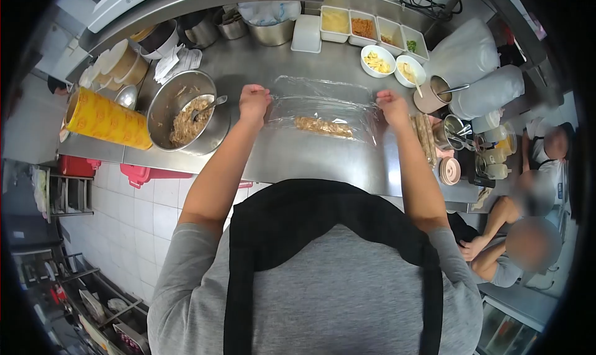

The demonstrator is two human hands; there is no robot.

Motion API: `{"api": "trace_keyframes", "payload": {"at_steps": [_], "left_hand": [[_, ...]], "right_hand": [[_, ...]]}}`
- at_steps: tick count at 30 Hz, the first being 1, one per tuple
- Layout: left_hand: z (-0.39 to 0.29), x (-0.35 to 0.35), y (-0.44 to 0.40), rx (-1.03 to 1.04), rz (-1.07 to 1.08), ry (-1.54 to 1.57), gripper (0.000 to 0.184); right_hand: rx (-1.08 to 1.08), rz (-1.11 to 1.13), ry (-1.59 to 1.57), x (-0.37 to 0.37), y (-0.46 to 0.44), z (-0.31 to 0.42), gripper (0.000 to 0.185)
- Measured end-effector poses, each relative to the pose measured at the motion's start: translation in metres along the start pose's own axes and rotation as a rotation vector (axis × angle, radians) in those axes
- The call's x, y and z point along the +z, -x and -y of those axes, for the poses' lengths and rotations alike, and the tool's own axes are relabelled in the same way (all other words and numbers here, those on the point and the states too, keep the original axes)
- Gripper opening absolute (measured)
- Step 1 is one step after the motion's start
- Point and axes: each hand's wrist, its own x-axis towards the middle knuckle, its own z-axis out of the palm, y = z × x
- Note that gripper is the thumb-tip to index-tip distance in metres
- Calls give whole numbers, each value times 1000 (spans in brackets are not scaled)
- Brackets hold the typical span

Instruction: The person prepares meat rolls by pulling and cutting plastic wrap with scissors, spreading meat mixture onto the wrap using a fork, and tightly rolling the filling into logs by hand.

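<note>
A sheet of clear plastic wrap spreads over the steel counter in front of me. Across its near part lies a log-shaped strip of light brown food mixture. My left hand is closed in a pinch at the left edge of the wrap. At the right edge, the fingers of my right hand are pinched on the wrap as well. To the left of my left hand stands a large metal bowl tilted toward me, with a similar mixture and a metal spoon in it.
A yellow patterned roll lies left of the bowl. Along the back stand white trays of ingredients and two small bowls. Wrapped logs, a metal container with utensils and bottles are at right. Other people sit at far right.
</note>
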Motion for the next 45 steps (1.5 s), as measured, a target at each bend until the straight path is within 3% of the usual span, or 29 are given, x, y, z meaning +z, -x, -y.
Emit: {"api": "trace_keyframes", "payload": {"at_steps": [2,5,6,8,14,21,27,32,35,39,43,45], "left_hand": [[-15,0,31,294,247,-285,14],[-25,17,78,885,668,-814,31],[-21,25,85,927,665,-881,36],[-12,35,94,1012,653,-1015,47],[13,32,88,917,695,-1083,52],[7,18,98,1003,682,-1024,49],[26,39,103,1017,656,-876,46],[10,44,105,934,719,-1017,45],[13,70,106,1002,803,-946,44],[23,79,105,903,776,-893,44],[23,49,95,997,838,-756,52],[18,24,89,966,741,-830,53]], "right_hand": [[-60,-95,84,-14,19,41,12],[-446,154,148,12,63,77,17],[-568,284,204,23,77,90,21],[-594,305,290,43,89,99,27],[-607,333,293,58,103,82,35],[-714,264,164,50,105,67,34],[-684,171,144,51,114,58,35],[-595,231,136,25,108,51,36],[-596,231,156,25,110,43,36],[-633,249,116,23,105,36,35],[-649,303,142,19,103,37,31],[-645,357,262,13,99,57,33]]}}
